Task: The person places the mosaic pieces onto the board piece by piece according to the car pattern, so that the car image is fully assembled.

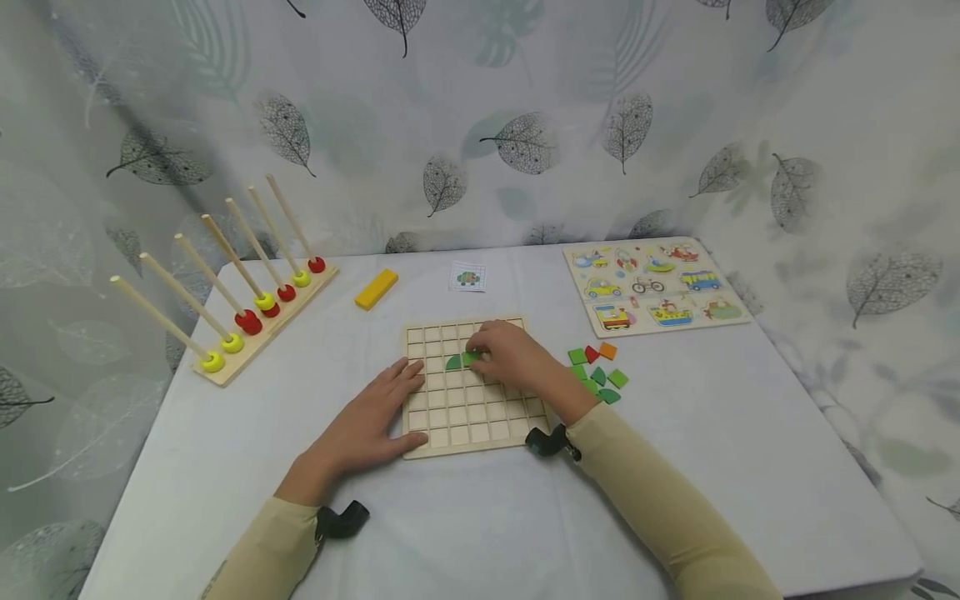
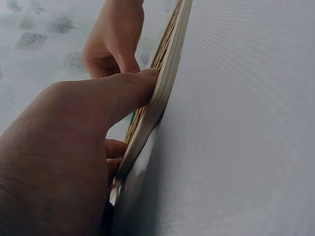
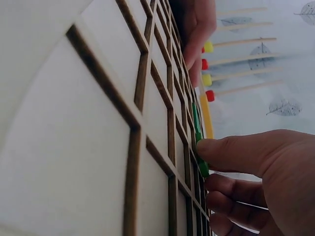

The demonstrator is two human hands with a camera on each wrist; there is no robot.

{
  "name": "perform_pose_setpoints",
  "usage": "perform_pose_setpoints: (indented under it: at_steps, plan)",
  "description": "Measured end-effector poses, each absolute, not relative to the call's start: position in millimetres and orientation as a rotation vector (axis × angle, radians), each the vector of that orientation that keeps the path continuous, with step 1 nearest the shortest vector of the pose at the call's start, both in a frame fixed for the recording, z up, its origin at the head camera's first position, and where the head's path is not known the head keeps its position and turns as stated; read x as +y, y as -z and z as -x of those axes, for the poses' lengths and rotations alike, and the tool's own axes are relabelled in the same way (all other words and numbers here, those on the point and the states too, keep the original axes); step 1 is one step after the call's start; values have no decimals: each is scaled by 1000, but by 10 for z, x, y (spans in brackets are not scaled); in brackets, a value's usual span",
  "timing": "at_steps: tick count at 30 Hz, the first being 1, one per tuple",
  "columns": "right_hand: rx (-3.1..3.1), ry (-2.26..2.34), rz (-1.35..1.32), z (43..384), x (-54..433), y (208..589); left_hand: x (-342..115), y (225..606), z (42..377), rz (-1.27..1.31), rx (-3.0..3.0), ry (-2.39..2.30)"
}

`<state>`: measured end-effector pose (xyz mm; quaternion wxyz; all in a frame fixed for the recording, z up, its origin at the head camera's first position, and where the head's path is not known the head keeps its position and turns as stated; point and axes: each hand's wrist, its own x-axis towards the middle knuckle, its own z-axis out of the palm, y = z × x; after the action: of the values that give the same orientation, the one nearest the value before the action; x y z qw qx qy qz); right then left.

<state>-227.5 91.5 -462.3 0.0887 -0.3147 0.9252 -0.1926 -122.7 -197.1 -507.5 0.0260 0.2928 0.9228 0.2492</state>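
Observation:
A wooden grid board [image 1: 461,414] lies on the table, divided into small square cells. Along its left edge rests my left hand [image 1: 372,419], fingers spread and thumb on the near corner; the left wrist view shows the thumb [image 2: 130,88] against the rim. My right hand [image 1: 517,357] is over the upper middle of the board, pinching a light green square tile [image 1: 470,358] between thumb and fingers at a cell. Directly left of that tile, a dark green quarter-round tile [image 1: 453,362] sits in the grid. The right wrist view shows the pinched green tile [image 3: 202,166] low at the grid.
Loose green, red and orange tiles [image 1: 617,379] lie right of the board. Behind it are a small picture card [image 1: 468,277] and a yellow box [image 1: 377,289]. A peg stand [image 1: 285,312] with red and yellow beads stands left; a vehicle puzzle board [image 1: 652,287] lies back right.

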Motion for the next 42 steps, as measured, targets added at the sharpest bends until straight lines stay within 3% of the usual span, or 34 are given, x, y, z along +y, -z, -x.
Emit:
perform_pose_setpoints:
  at_steps: [31,42]
  plan:
    - [2724,654,995,2303,957,4641,-1967,5047,1229,-886,2834,-802]
    - [2741,691,914,2319,1162,4443,-1958,5050,1225,-885,2843,-782]
